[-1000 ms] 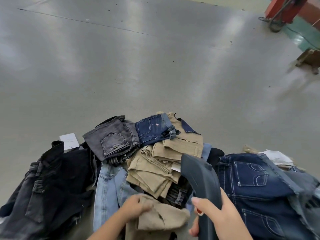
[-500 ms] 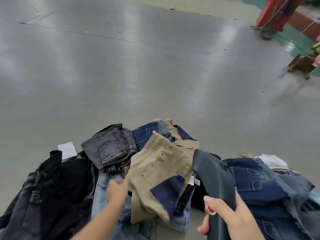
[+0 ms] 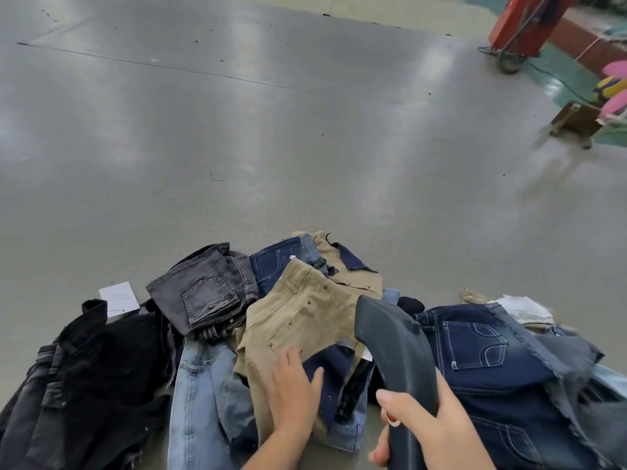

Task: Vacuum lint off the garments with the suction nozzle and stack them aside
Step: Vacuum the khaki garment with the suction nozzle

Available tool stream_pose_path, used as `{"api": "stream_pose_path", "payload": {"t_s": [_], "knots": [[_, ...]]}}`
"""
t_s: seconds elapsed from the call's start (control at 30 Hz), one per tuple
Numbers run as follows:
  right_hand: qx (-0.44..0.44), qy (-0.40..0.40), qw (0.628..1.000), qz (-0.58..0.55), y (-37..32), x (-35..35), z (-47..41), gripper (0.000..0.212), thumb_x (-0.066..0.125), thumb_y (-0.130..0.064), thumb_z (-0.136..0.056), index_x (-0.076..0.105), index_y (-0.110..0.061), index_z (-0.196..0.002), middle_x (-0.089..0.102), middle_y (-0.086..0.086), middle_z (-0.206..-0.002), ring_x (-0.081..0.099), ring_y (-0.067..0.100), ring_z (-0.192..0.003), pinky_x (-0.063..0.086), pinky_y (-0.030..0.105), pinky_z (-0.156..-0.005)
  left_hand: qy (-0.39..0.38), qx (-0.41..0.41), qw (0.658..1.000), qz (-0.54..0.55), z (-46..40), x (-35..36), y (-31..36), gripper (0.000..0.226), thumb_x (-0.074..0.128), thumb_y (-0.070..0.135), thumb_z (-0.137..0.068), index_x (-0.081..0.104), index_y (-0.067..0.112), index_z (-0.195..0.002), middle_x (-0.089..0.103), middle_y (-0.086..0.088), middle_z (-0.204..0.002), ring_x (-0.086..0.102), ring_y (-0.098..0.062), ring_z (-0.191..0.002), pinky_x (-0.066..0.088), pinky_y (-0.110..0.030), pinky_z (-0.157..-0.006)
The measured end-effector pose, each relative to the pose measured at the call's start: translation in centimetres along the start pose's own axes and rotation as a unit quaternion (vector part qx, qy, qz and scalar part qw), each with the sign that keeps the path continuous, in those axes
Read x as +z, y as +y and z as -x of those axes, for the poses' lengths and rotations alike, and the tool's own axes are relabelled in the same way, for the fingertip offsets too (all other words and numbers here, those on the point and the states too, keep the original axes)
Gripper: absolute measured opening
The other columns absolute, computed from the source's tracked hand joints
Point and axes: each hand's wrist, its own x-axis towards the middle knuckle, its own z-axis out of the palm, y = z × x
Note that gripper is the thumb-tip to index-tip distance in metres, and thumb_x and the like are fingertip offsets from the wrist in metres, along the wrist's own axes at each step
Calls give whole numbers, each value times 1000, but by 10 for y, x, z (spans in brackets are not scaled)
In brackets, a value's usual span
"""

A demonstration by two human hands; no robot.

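A heap of trousers lies on the grey table (image 3: 305, 130) in front of me. On top of it, spread flat, is a khaki pair (image 3: 305, 313) with a navy lining flap turned out. My left hand (image 3: 295, 388) rests flat on that flap with straight fingers. My right hand (image 3: 427, 432) grips the handle of the dark grey suction nozzle (image 3: 390, 347), whose head hangs just over the right edge of the khaki pair.
Around the khaki pair lie grey jeans (image 3: 207, 290), black trousers (image 3: 101, 374), light blue jeans (image 3: 200, 401) and dark blue jeans (image 3: 481, 351). A white paper slip (image 3: 118, 298) sits at the left. A red machine base (image 3: 522, 25) and a wooden stool (image 3: 576, 122) stand far right.
My left hand pulled the khaki trousers out of the heap, flipped them open on top, then moved right onto the navy flap. The nozzle has stayed close to its spot.
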Motion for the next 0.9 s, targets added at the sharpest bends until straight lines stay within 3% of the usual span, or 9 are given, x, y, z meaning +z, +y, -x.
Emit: {"api": "stream_pose_path", "payload": {"t_s": [0.13,0.2,0.3,0.4,0.47,0.53,0.63,0.8,0.9], "knots": [[-8,33,999,21,2,-3,-2,40,65,8,-78,59,-21,-106,56,17,-62,54,32,-53,50,32,-49,-88,-107,990,0,-11,9,5,99,65,61,-78,15,10,-147,30,-7,-146,35,-23,-133,40,-32,-100],[-16,46,998,50,2,-6,-7,42,69,7,-76,60,-20,-107,60,14,-69,59,26,-64,50,30,-62,-84,-146,985,-45,-15,7,3,83,67,61,-76,30,13,-133,43,-5,-134,44,-22,-125,44,-32,-94],[-19,44,997,54,1,-5,-13,46,78,-4,-70,60,-18,-110,61,15,-76,59,32,-75,49,42,-79,-105,-87,987,-80,-25,3,-4,38,56,54,-88,43,22,-104,57,0,-118,53,-21,-113,45,-34,-87],[-31,29,998,51,0,-7,-12,62,77,-10,-54,59,-21,-112,61,15,-72,60,33,-69,52,43,-71,-129,-53,990,12,-29,-10,-2,24,56,43,-91,43,22,-90,60,-3,-102,57,-25,-99,45,-33,-77],[-30,18,999,31,-6,-7,-7,55,78,3,-66,58,-24,-110,58,17,-62,58,36,-52,52,39,-51,-145,-45,979,135,-34,-28,0,16,61,28,-91,49,17,-92,63,-8,-101,57,-25,-92,42,-32,-73],[-37,27,999,11,-10,-10,-2,39,65,7,-77,57,-18,-106,56,16,-56,54,38,-42,49,35,-41,-187,-82,932,299,-42,-59,6,18,57,5,-91,52,9,-108,61,-16,-110,54,-22,-87,44,-29,-69],[-42,-12,999,-22,-9,-15,11,31,64,9,-74,54,-1,-101,54,17,-54,51,36,-38,49,37,-40,-196,-151,867,432,-49,-117,10,20,42,-9,-92,53,3,-103,58,-24,-105,55,-25,-78,44,-30,-62],[2,-83,996,-38,-14,1,21,71,77,3,-55,56,-18,-119,56,24,-60,54,34,-46,54,41,-49,-166,-148,807,547,-26,-194,16,20,67,25,-88,66,9,-99,72,-16,-93,66,-30,-78,50,-35,-67],[-34,-99,994,21,-12,9,24,63,79,5,-66,57,-30,-115,73,-3,-71,68,11,-62,53,21,-58,-81,-65,837,538,0,-218,17,21,74,33,-79,71,23,-98,75,-4,-92,72,-23,-84,53,-36,-70]]}}
